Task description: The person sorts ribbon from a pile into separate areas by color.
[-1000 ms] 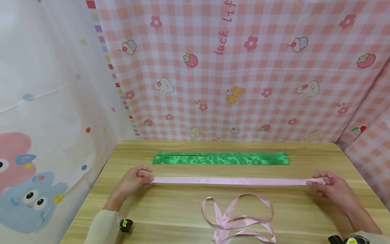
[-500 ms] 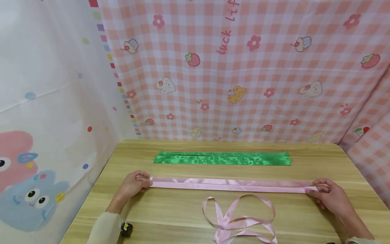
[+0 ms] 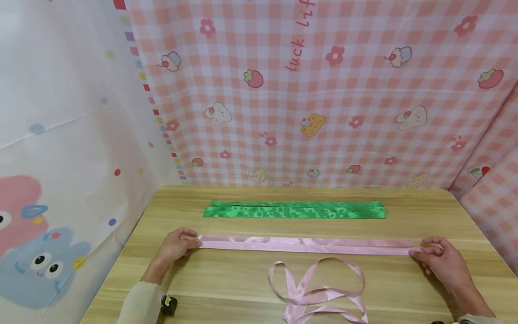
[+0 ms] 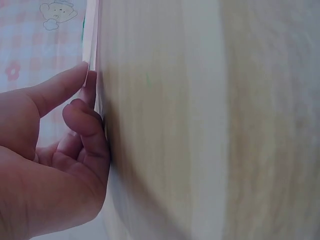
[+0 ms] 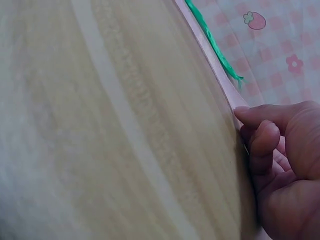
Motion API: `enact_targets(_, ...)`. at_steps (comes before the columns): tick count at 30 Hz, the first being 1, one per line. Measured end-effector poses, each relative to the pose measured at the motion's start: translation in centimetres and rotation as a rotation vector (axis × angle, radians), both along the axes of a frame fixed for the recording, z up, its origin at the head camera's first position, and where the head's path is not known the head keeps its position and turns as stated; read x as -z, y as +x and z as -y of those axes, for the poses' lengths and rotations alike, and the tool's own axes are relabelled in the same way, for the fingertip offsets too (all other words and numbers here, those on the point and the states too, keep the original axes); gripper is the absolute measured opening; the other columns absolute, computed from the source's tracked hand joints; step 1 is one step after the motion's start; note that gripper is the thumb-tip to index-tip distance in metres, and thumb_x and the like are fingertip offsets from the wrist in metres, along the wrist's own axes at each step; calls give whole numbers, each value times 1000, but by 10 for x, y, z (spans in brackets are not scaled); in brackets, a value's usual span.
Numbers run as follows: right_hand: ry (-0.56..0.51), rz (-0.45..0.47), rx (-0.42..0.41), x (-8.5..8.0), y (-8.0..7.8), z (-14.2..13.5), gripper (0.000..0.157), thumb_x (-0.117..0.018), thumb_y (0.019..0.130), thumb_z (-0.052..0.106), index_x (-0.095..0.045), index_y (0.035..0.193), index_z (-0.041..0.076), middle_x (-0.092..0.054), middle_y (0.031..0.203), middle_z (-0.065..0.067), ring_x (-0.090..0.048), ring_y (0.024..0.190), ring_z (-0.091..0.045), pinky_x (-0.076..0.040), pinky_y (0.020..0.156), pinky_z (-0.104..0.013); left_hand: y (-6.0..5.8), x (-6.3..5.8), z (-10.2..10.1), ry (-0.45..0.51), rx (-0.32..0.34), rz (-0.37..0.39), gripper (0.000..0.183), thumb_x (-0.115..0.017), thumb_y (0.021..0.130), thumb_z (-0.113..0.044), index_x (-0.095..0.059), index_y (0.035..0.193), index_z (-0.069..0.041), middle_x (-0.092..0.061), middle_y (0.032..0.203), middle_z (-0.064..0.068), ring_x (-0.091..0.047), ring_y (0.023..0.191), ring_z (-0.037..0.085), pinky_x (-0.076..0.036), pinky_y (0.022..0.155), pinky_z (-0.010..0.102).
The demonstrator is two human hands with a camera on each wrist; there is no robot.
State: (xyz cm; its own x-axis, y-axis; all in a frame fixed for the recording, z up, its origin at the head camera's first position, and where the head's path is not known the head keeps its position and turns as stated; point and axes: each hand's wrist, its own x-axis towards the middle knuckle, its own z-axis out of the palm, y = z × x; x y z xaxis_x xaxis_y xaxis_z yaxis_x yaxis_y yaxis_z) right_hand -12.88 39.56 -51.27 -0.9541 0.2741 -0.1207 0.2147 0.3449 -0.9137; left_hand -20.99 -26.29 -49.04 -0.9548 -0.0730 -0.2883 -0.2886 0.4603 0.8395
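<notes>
Two pink satin ribbon strips run side by side across the table. My left hand [image 3: 176, 246] pinches the left end of the front pink ribbon [image 3: 283, 248] between thumb and fingers, low over the wood. At its right end, my right hand [image 3: 447, 263] pinches the same ribbon, so it stretches straight between both hands. Just behind it lies the back pink strip [image 3: 263, 240], close along its edge. The left wrist view has the thumb [image 4: 65, 87] against the ribbon; in the right wrist view the ribbon [image 5: 220, 75] runs up from the thumb tip.
Green ribbon strips [image 3: 295, 210] lie flat, parallel, farther back on the wooden table [image 3: 226, 279]. A loose looped pink ribbon [image 3: 299, 294] lies in front, between my forearms. A pink checked cloth [image 3: 283, 99] hangs behind the table, and a white printed cloth [image 3: 81, 148] at the left.
Both hands have come slightly nearer, bringing the front ribbon down from over the back strip, which now shows behind it. In the last half second the right fingers shifted slightly rightward.
</notes>
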Motion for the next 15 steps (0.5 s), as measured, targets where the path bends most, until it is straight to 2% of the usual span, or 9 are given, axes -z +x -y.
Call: enact_targets(15,79,15,31,1,-1,4,45,-75,89,16,-41,115,0,-62,68,20,-52,51,-6,-50,47,-26,0,2,0,15,-24,-4,36,-77,85,-13,-59,113,1,-67,78,-3,-51,67,14,-44,59,26)
